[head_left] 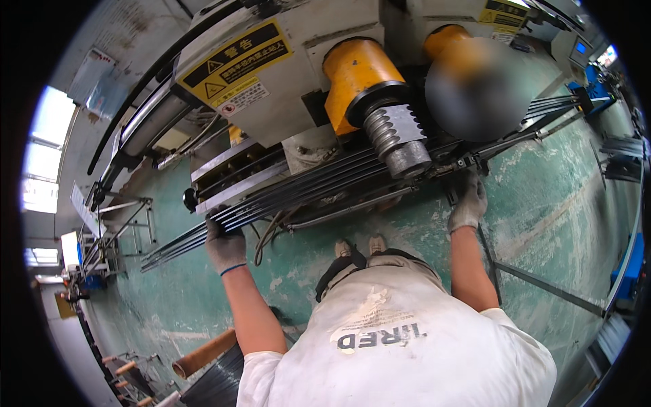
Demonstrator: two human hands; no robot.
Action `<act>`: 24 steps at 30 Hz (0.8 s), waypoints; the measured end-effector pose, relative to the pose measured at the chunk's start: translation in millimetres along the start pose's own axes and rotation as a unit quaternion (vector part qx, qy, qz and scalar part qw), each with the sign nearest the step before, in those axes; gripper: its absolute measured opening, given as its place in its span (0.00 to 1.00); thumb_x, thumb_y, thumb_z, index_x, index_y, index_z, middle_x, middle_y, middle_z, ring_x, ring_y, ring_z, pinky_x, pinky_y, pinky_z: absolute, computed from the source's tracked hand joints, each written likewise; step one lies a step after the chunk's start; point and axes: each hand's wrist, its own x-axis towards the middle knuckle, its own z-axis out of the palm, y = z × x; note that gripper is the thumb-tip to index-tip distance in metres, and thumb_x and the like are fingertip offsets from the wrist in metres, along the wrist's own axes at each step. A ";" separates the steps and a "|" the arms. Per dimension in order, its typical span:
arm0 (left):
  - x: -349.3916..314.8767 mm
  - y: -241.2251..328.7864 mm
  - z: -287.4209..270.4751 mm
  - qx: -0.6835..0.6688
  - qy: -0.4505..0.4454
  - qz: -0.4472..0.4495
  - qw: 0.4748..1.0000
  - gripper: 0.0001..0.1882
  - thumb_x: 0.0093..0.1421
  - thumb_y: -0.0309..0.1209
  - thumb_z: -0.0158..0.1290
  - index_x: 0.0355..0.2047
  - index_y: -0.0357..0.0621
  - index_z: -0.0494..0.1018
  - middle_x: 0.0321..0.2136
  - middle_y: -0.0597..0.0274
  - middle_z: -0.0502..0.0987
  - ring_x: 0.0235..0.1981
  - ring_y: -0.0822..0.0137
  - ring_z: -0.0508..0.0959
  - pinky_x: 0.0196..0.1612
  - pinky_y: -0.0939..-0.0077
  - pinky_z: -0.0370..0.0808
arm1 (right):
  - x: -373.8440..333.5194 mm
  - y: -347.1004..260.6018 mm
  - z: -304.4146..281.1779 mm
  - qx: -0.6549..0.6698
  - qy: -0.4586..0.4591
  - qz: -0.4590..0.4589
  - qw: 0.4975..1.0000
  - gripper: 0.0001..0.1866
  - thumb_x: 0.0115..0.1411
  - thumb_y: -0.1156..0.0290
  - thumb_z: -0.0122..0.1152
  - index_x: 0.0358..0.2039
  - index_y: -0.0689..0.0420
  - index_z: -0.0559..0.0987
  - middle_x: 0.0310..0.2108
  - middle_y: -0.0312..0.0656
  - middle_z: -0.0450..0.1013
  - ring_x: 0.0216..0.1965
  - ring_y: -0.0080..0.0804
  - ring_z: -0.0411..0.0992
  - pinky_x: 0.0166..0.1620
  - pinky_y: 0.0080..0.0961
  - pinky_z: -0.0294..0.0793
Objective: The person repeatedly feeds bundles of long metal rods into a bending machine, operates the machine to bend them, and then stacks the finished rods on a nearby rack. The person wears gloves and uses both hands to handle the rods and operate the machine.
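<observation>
A bundle of several long, thin black rods [298, 190] runs slantwise across the front of a large machine. My left hand [225, 247], in a grey work glove, is closed around the rods near their left end. My right hand [469, 203], gloved too, is raised with curled fingers at a dark metal bracket [468, 161] on the machine's front rail. What its fingertips hold is hidden. Between my hands, a ribbed metal spindle [399, 139] juts from an orange housing [358, 71] above the rods.
Warning labels mark the grey machine body [291, 88]. A blurred round patch [475, 88] covers part of its right side. Below lies a worn green floor [542, 224]. A brown tube [203, 353] is at lower left, a metal frame [549, 288] at right. A cable [261, 244] hangs near my left hand.
</observation>
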 end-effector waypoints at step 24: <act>44.5 184.5 -70.0 -0.068 0.000 -0.002 0.998 0.13 0.77 0.34 0.54 0.54 0.39 0.79 0.56 0.47 0.84 0.60 0.43 0.82 0.71 0.41 0.75 | -129.5 158.4 -97.6 -0.285 -0.053 0.147 0.946 0.15 0.72 0.56 0.73 0.48 0.54 0.86 0.33 0.34 0.83 0.27 0.25 0.75 0.30 0.26 0.72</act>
